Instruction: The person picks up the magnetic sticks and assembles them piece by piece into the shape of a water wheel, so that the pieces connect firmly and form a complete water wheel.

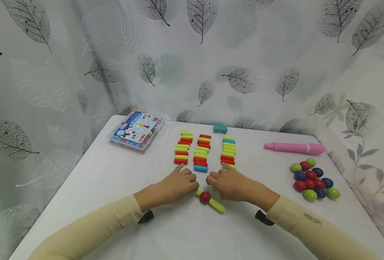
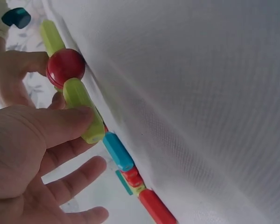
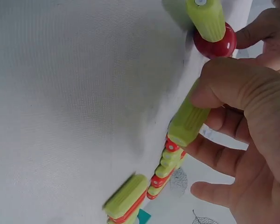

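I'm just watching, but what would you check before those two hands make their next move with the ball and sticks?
1. Left hand has a grip: ok, it pinches a green rod beside the red ball.
2. Right hand has a grip: ok, it pinches another green rod.
3. Right hand's rod is fixed to the ball: cannot tell, fingers and thumb hide that end.
4. Third green rod, nearest the person, meets the ball: ok, they appear to touch.
5. Spare rods sorted: ok, three rows beyond the hands.
6. Spare balls out of the way: ok, grouped off to the right.
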The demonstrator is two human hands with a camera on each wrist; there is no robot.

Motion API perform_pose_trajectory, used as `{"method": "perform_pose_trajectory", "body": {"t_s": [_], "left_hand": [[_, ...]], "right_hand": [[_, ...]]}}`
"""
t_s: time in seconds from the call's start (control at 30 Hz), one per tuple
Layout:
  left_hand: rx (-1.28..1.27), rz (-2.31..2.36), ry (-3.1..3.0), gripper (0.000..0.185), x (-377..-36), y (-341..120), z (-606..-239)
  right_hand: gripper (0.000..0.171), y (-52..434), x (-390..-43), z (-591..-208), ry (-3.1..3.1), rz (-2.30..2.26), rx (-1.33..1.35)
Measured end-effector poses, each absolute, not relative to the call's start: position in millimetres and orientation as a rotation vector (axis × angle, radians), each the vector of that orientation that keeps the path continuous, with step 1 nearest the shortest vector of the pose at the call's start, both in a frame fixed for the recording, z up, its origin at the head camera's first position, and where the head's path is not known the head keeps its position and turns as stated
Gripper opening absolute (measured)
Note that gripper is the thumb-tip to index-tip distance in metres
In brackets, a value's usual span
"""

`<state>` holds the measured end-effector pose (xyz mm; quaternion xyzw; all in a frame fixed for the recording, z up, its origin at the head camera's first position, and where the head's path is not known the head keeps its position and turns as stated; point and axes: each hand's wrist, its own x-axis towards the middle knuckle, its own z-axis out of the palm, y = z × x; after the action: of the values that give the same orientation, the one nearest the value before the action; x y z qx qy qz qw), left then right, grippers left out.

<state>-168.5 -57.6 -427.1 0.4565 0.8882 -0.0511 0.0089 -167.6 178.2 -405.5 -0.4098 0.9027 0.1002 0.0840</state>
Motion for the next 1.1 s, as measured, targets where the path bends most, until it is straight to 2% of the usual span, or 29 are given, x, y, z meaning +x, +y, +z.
{"method": "perform_pose_trajectory", "body": {"t_s": [0.13,0.37,0.57,0.73,1.1], "left_hand": [[1.433,-0.163,2.777,0.037,-169,-58,-428],[1.452,-0.142,2.792,0.035,-169,-60,-429],[1.501,-0.140,2.789,0.035,-169,-61,-429],[1.550,-0.163,2.796,0.034,-169,-62,-427],[1.585,-0.157,2.779,0.033,-172,-62,-429]], "right_hand": [[0.050,174,-163,-407,2.669,0.306,-1.228],[0.056,171,-160,-407,2.655,0.272,-1.262],[0.051,199,-185,-398,2.813,-0.039,-1.118],[0.047,219,-212,-413,3.034,0.263,-1.030],[0.040,218,-217,-438,3.089,0.468,-0.929]]}}
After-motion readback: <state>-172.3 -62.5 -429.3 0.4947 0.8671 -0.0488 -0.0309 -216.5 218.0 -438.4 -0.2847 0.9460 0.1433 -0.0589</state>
